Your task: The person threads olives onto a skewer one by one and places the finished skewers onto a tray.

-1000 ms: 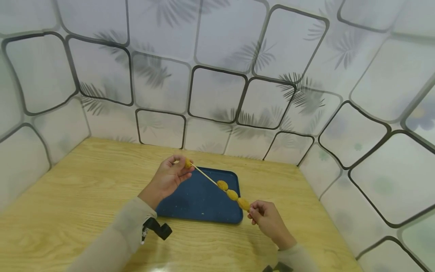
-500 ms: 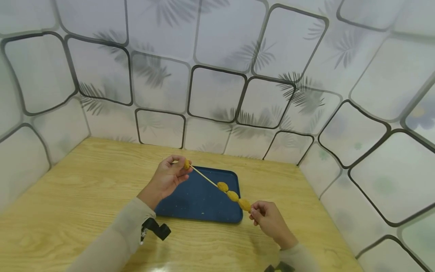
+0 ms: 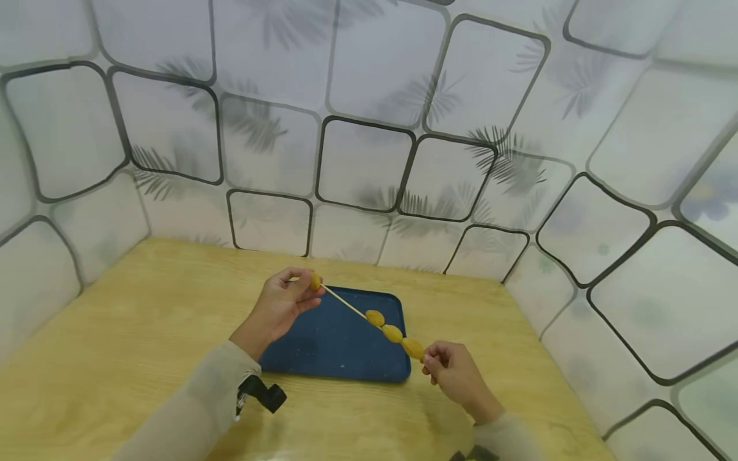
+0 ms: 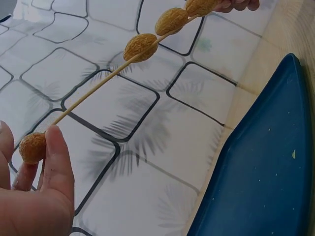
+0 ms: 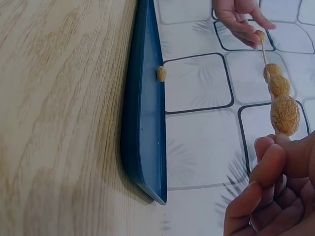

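Observation:
A thin wooden skewer (image 3: 344, 302) slants between the two hands above the tray. Three wrinkled golden-brown balls (image 3: 393, 333) sit threaded on it toward the right hand. My left hand (image 3: 282, 301) pinches another such ball (image 4: 33, 148) between thumb and fingers at the skewer's far end; how deep the stick goes into it is hidden. With curled fingers, my right hand (image 3: 455, 374) grips the skewer's other end just below the last ball (image 5: 285, 115). The stick's end inside that hand cannot be seen.
Below the skewer a dark blue rectangular tray (image 3: 340, 352) lies on the light wooden table (image 3: 144, 320), a few crumbs on it. The right wrist view shows one more brown ball (image 5: 161, 73) at the tray. Patterned pale walls (image 3: 363, 160) enclose the table's back and sides.
Both hands keep their hold on the ball and the skewer, almost still. The head view has tilted slightly, so the scene sits a little lower.

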`<state>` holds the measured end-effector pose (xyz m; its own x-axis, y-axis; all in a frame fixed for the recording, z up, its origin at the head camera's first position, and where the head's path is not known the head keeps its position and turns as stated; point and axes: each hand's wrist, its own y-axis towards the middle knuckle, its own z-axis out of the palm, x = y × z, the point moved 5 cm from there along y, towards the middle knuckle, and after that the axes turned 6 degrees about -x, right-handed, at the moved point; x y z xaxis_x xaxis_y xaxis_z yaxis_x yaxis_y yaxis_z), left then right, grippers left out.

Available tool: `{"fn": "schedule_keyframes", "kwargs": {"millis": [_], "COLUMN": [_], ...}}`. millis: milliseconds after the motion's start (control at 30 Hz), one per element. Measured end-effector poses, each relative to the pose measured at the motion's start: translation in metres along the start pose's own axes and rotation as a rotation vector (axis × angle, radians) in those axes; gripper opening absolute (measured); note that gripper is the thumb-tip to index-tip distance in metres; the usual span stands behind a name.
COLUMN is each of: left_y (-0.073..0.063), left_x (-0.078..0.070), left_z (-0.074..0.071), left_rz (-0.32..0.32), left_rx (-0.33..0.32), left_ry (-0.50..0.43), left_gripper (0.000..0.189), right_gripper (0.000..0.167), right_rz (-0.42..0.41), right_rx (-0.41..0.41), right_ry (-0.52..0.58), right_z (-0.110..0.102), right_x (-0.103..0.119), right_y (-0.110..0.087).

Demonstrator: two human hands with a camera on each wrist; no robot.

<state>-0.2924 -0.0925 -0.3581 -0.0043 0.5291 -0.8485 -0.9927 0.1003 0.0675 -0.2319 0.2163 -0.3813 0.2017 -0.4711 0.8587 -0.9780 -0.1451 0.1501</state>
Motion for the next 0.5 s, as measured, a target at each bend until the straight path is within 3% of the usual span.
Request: {"fn": "schedule_keyframes", "kwargs": {"millis": [167, 500], "left_y": [-0.0007, -0.0048], "left_x": [0.0011, -0.0002], "left_z": [0.0018, 0.0036], "left_rz": [-0.014, 0.001], "left_rx": [0.039, 0.130], "left_ry": [-0.056, -0.050], "left_gripper": [0.012, 0.005], "right_gripper": [0.011, 0.009], "right_rz": [-0.015, -0.022], "right_rx": [-0.028, -0.030], "right_ry": [-0.014, -0.028], "right_z": [-0.0012, 0.0010], "right_x": [-0.0004, 0.0032], "right_y": [-0.0006, 0.0006]}}
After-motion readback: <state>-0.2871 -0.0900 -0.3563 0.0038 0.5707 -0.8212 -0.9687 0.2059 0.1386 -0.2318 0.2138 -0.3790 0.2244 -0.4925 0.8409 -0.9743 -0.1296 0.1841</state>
